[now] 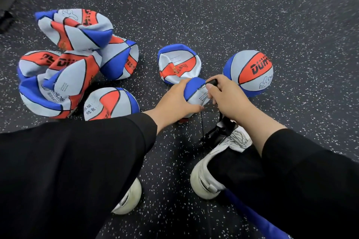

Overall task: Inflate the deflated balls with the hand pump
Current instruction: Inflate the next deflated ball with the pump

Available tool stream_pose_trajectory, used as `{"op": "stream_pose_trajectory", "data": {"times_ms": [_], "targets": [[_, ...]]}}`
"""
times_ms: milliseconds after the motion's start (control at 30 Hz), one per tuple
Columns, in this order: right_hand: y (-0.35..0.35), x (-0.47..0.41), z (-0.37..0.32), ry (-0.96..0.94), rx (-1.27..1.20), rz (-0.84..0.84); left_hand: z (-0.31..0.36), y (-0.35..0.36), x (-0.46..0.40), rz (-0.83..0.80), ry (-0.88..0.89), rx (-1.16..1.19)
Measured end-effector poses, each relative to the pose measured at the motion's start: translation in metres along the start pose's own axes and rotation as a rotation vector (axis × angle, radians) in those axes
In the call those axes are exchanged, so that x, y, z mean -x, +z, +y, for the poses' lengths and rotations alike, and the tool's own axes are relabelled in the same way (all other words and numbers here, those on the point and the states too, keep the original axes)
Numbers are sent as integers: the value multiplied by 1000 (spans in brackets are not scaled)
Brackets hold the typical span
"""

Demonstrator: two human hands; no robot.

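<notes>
- We saw the left hand (175,99) curled over a limp blue-and-white ball (196,92), its fingers holding that ball from the left side.
- The right hand (226,96) gripped the black pump handle (212,82), fingers wrapped narrow round it, just right of the held ball and touching it.
- Below the held ball the black pump body (225,125) stood by the toe of a white shoe (219,161); we could not tell whether the shoe pinned its foot.
- A thin black hose (203,128) ran beneath the held ball; its end was hidden from us.
- Right of the held ball lay a round, full ball (248,72) on the speckled dark floor (233,15).
- Just behind the held ball sat a collapsed ball (178,64), folded in on itself.
- Left of the held ball rested a partly dented ball (111,103), and farther left a heap of crumpled balls (68,60) lying against one another.
- Black sleeves (87,161) covered both forearms, and a second white shoe (129,198) showed well below the held ball.
</notes>
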State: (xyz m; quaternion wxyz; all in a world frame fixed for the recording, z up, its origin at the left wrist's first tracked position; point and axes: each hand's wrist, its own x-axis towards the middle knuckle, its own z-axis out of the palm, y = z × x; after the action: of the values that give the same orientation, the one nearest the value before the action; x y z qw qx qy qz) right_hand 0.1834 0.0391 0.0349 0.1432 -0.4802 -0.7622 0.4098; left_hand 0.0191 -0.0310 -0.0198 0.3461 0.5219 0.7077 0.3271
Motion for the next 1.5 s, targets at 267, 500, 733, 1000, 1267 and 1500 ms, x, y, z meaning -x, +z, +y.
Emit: {"op": "stream_pose_trajectory", "data": {"times_ms": [267, 500, 733, 1000, 1267, 1500], "targets": [[0, 0, 0, 13, -7, 3, -1, 1, -1, -12, 16, -13], [0, 0, 0, 1, 20, -6, -3, 3, -3, -24, 17, -25], [0, -4, -4, 4, 146, -57, -2, 3, 0, -64, 9, -79], [-3, -9, -14, 25, 443, -160, 5, -1, 5, -91, 60, -153], [4, -3, -8, 32, 410, -161, 11, 3, 5, -83, 84, -130], [-5, -1, -8, 27, 332, -25, 18, 6, -3, -26, 51, -105]]}}
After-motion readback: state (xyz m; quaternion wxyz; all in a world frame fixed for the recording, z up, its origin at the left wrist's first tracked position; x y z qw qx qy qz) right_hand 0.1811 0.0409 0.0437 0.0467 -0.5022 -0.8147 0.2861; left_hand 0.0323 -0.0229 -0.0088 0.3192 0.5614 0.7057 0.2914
